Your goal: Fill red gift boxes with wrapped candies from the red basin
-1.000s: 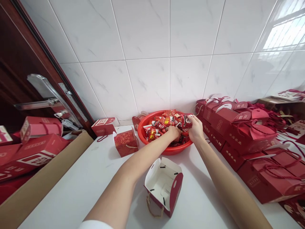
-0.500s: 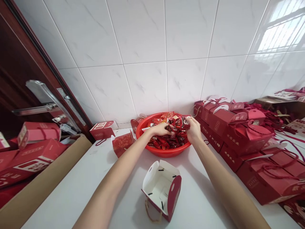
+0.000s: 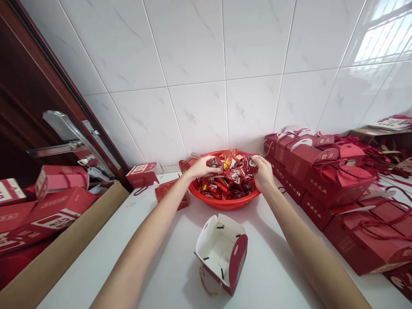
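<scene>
Wrapped candies in mostly red packets fill a round red plastic basin by the tiled wall. Over its left side, my left hand is closed on a dark red candy packet. At the right rim my right hand grips another dark red packet between thumb and fingers. Between my forearms, an open red gift box with a white inside and a twisted cord handle stands on the white tabletop; its inside shows no candy.
Closed red gift boxes with cords are stacked along the right. A cardboard carton holding more red boxes stands at the left, below a door handle. A small red box and a red packet lie left of the basin.
My left hand has shifted left and up over the basin, now with a packet showing in its fingers. My right hand stays at the right rim with its packet. The view has shifted slightly.
</scene>
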The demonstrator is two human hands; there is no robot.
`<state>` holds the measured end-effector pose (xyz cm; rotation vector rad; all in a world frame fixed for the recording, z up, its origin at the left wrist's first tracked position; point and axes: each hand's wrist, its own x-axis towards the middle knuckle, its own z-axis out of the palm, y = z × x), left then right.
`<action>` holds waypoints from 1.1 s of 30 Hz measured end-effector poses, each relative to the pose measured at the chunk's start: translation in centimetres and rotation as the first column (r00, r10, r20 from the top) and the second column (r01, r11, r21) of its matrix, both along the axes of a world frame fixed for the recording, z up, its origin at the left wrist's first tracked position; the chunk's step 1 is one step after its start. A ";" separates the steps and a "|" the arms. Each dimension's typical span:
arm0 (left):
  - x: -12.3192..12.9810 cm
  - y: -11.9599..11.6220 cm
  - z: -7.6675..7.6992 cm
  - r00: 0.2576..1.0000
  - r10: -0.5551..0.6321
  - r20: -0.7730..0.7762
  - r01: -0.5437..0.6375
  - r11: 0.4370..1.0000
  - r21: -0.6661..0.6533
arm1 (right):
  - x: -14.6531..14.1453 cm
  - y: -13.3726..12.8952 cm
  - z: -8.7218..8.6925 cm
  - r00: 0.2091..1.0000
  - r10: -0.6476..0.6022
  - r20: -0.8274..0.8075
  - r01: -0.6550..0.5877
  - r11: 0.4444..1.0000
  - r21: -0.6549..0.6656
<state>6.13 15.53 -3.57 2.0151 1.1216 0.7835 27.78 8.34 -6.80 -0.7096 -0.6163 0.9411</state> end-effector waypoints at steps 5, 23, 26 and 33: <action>-0.2 -0.4 -0.1 0.991 0.129 -0.022 -0.129 0.992 -0.008 | -0.1 -0.1 0.1 1.000 0.003 0.006 -0.003 1.000 -0.006; 2.8 -1.1 -1.3 0.842 0.128 -0.523 0.086 0.927 0.366 | -0.2 -0.2 0.3 0.999 0.015 -0.029 -0.015 0.999 -0.028; 2.7 -0.9 -1.7 0.929 0.119 -0.349 0.029 0.921 0.389 | -0.2 -0.2 0.4 0.999 0.034 -0.023 -0.035 0.999 -0.036; 2.9 -0.9 -2.0 0.992 0.075 0.102 -0.103 0.945 0.311 | -0.2 -0.3 0.5 0.996 0.086 -0.014 -0.087 0.994 -0.062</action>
